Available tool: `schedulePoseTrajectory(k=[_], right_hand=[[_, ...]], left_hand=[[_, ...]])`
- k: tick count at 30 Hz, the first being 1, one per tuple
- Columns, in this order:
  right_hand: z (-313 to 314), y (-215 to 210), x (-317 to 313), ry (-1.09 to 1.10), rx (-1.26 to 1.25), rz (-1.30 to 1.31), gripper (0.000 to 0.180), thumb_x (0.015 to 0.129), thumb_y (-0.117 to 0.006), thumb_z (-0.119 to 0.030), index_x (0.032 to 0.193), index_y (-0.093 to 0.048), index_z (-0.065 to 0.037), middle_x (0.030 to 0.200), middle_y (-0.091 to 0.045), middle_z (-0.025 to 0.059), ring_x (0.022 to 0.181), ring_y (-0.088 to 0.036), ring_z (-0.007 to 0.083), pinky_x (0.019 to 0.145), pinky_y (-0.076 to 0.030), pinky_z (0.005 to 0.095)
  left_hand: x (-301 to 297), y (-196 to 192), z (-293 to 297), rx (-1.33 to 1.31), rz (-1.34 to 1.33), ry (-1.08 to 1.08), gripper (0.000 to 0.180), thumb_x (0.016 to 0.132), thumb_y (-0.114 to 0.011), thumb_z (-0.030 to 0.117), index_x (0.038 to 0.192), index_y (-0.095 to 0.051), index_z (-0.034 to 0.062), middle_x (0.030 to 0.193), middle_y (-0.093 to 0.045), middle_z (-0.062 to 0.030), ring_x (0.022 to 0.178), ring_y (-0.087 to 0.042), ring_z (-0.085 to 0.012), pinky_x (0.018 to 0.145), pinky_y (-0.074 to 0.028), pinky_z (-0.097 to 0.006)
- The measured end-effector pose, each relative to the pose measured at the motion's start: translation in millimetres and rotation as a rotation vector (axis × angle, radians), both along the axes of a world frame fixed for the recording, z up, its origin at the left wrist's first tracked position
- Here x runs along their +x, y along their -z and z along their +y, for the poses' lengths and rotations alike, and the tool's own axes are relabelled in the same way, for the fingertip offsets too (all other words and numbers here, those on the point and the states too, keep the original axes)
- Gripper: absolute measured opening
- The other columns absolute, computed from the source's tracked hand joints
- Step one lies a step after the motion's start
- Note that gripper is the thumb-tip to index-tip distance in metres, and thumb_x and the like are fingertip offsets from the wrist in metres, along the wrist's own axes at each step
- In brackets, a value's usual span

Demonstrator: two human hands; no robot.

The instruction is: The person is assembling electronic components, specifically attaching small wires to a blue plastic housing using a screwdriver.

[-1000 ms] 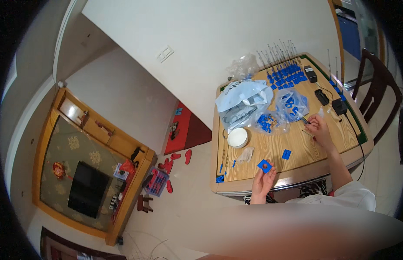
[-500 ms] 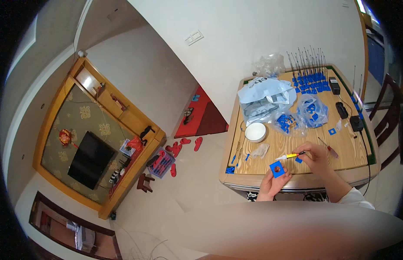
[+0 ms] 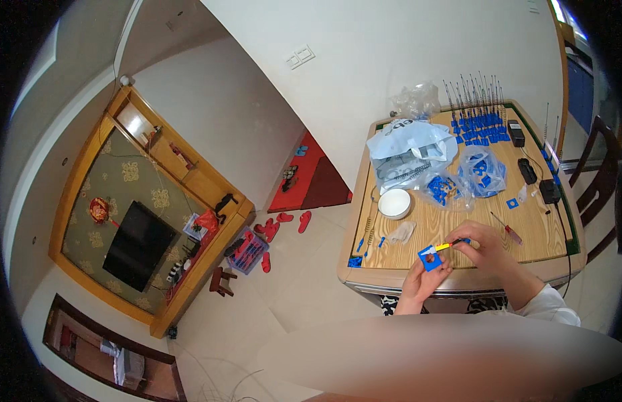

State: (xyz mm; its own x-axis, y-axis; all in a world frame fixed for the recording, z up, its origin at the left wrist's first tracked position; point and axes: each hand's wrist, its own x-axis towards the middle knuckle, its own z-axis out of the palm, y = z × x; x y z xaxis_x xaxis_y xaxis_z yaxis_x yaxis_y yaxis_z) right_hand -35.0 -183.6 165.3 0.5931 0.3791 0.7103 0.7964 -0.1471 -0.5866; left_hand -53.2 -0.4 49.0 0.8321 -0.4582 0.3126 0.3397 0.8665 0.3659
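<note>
Our L grip (image 3: 417,285) is clamped on the blue sq. (image 3: 432,266), a flat pc. w/ a hole in it, held up over the near edge of the table (image 3: 535,253). Our R grip (image 3: 482,242) is clamped on the yellow tube (image 3: 443,246) nr its dark end; the white tip points L, right at the sq. by the hole. Can't tell if tip & sq. touch.

Just R of our R grip, we have a screwdriver (image 3: 512,234) lying flat; beyond it, another sq. (image 3: 512,204), loose on the table. L of our hands: a crumpled clear wrap (image 3: 401,232), & behind that a white bowl (image 3: 395,205). Farther back, two clear bags (image 3: 484,173) of blue pcs sit side by side, w/ a big pale bag (image 3: 406,151) to their L. Behind, rows of blue blocks (image 3: 482,129) w/ thin springs (image 3: 474,92) standing up. At R, nr the table's edge, a black adapter (image 3: 550,191).
</note>
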Motion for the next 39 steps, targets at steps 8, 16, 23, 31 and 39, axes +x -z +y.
schedulePoseTrajectory(k=[8, 16, 23, 31, 39], right_hand=[[0.2, 4.7, 4.0, 0.001, -0.014, 0.022, 0.016, 0.076, -0.065, -0.003, 0.091, -0.062, -0.005, 0.088, -0.065, 0.0081, 0.081, -0.063, 0.0228, 0.067, -0.049, 0.0313], [0.5, 4.6, 6.3, 0.01, -0.042, 0.022, 0.017, 0.075, -0.065, -0.002, 0.091, -0.061, -0.005, 0.087, -0.064, 0.009, 0.08, -0.062, 0.0239, 0.068, -0.048, 0.0317], [0.7, 4.5, 7.5, 0.003, -0.011, 0.01, 0.017, 0.075, -0.064, 0.0, 0.09, -0.06, -0.004, 0.085, -0.063, 0.0098, 0.079, -0.062, 0.0246, 0.069, -0.049, 0.0322], [1.1, 6.8, 9.3, 0.002, -0.004, -0.006, 0.016, 0.074, -0.064, 0.0, 0.09, -0.06, -0.004, 0.086, -0.063, 0.0101, 0.08, -0.062, 0.025, 0.069, -0.049, 0.0324], [-0.4, 3.6, 6.9, -0.003, -0.017, 0.013, 0.018, 0.073, -0.063, 0.004, 0.089, -0.059, -0.003, 0.086, -0.063, 0.0103, 0.079, -0.062, 0.025, 0.07, -0.048, 0.0329]], left_hand=[[0.7, 0.3, -0.2, 0.002, 0.019, 0.0, 0.025, 0.084, -0.062, 0.033, 0.101, -0.061, 0.0147, 0.11, -0.053, -0.0082, 0.1, -0.05, -0.0241, 0.096, -0.035, -0.043], [2.0, -1.7, 0.1, 0.011, -0.005, 0.013, 0.024, 0.083, -0.063, 0.034, 0.1, -0.061, 0.0159, 0.11, -0.054, -0.0069, 0.1, -0.05, -0.0226, 0.097, -0.034, -0.043], [2.2, 0.3, -0.7, 0.03, 0.003, -0.006, 0.031, 0.084, -0.063, 0.034, 0.106, -0.056, 0.0139, 0.11, -0.054, -0.0063, 0.099, -0.049, -0.0214, 0.094, -0.035, -0.041], [2.3, -1.9, -2.0, 0.023, -0.012, 0.006, 0.032, 0.084, -0.062, 0.035, 0.106, -0.056, 0.012, 0.11, -0.053, -0.0064, 0.099, -0.049, -0.0211, 0.093, -0.035, -0.041], [0.6, -1.2, -3.3, 0.003, 0.026, 0.001, 0.029, 0.083, -0.063, 0.033, 0.102, -0.056, 0.0121, 0.109, -0.052, -0.0082, 0.099, -0.048, -0.0234, 0.095, -0.035, -0.041]])
